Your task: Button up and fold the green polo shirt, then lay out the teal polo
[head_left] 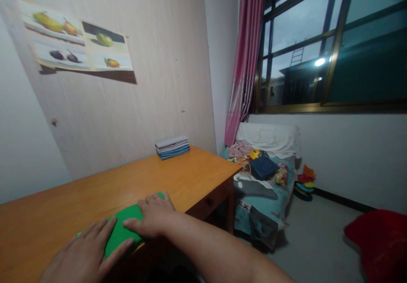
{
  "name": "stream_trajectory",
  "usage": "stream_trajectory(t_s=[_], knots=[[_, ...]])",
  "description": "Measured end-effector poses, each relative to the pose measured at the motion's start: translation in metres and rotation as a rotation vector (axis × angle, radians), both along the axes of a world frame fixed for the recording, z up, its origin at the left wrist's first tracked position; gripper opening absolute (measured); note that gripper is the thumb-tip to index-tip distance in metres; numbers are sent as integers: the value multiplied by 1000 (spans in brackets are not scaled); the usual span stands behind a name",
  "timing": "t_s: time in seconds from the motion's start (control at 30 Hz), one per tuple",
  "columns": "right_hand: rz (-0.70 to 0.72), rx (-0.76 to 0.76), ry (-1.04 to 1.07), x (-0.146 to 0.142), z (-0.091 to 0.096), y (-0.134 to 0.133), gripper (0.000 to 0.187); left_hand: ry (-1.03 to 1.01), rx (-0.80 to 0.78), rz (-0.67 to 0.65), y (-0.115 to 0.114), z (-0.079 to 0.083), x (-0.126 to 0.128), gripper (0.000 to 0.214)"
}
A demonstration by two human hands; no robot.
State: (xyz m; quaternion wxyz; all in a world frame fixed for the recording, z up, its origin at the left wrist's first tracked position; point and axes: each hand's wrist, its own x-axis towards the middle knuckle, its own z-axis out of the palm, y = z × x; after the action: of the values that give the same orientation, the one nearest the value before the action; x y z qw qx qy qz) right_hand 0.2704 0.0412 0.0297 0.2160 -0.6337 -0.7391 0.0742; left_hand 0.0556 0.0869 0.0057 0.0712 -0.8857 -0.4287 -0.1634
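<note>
A flat green piece that looks like folded cloth [124, 223] lies at the near edge of the orange-brown wooden table [127, 181]. My left hand [87, 249] rests on its left side with the fingers stretched out and the thumb apart. On its right side lies my right hand [155, 215], palm down, fingers spread over the far right corner and thumb pointing left across the green surface. Both hands partly cover the piece, so its full outline is hidden. Farther back, against the wall, sits a neat stack of folded cloths [172, 147], striped on top and blue below.
Right of the table stands a low bed or couch [270, 194] heaped with clothes, a dark blue bag [263, 167] and a white bundle [269, 138]. A red object [381, 242] is on the floor at right. Pink curtain [244, 54] hangs beside the window.
</note>
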Motion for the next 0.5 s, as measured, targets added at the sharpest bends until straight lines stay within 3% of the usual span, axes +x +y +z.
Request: stream_trajectory(t_s=[0.17,0.33,0.5], knots=[[20,-23,-5,2,1,-10,93,136,106,25,-18,-7,-9,94],[31,-7,-1,-1,-2,-29,99,140,91,24,-36,-8,-19,78],[48,80,-48,0,-6,-55,94,128,70,21,-52,-4,-23,69]])
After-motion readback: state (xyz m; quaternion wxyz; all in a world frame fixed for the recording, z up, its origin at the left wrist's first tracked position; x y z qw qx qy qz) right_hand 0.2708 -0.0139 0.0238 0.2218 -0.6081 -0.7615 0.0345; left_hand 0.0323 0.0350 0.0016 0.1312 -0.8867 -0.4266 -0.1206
